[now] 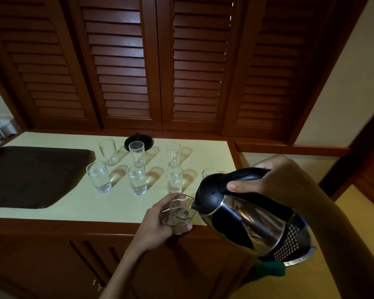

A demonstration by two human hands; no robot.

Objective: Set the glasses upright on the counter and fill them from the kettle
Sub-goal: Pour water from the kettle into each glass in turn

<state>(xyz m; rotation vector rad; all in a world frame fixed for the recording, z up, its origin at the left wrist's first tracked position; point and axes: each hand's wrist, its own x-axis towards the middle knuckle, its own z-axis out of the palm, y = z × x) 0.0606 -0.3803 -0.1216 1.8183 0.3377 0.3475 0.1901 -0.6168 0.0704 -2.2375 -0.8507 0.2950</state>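
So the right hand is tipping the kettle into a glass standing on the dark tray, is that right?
No. In the head view the right hand tips the kettle into a glass held in the left hand, not on the tray.

Dark red-brown louvred wooden shutters (125, 61) in front of me (pretty dim here), plain cream wall (343, 93) on my right.

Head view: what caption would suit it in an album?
Right hand tilts the kettle, spout at a glass gripped by the left hand above the counter edge.
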